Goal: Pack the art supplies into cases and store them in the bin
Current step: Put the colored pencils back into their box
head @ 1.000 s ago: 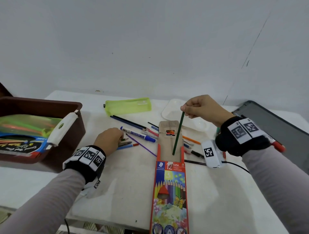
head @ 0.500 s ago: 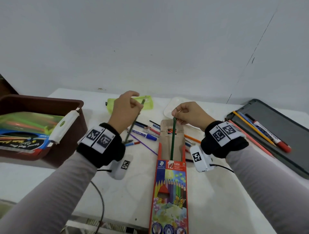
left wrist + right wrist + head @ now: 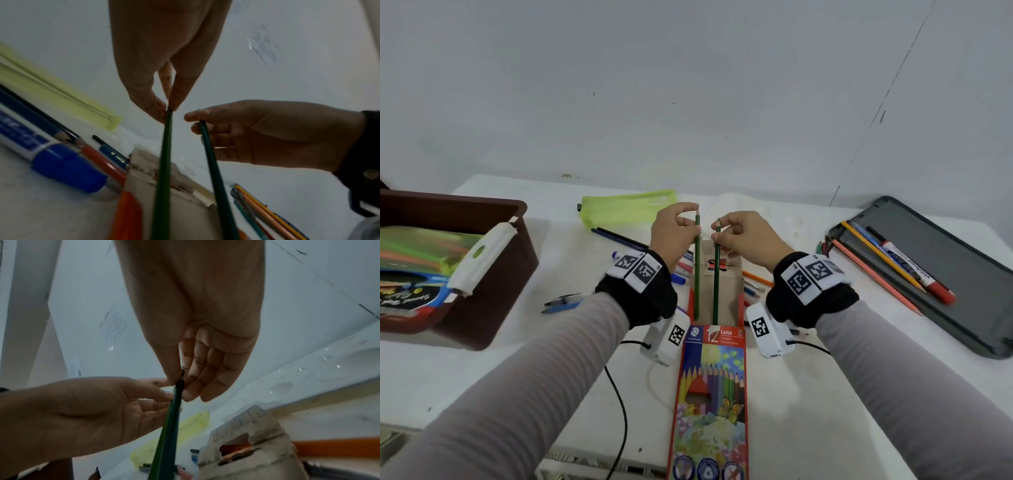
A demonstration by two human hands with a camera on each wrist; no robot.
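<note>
Item: two green pencils, upright, tips up, side by side. Left hand (image 3: 675,229) pinches one (image 3: 697,270); right hand (image 3: 744,236) the other (image 3: 716,274). Pencil box (image 3: 710,394) below both wrists. Advice: align butts with mouth, slide in together.

Bin (image 3: 493,246) left of box (image 3: 710,394) (tray (image 3: 945,274) right).

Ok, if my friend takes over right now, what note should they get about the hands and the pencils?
Left hand pinches a green pencil near its top; right hand pinches a second green pencil the same way. Both pencils point down into the open coloured-pencil box.
Done: some packs already lie in the brown bin.
Left: slide both pencils in, gather the loose pens and pencils on the table and those on the grey tray, close the box, then probably fill the green pouch and bin it all.
</note>
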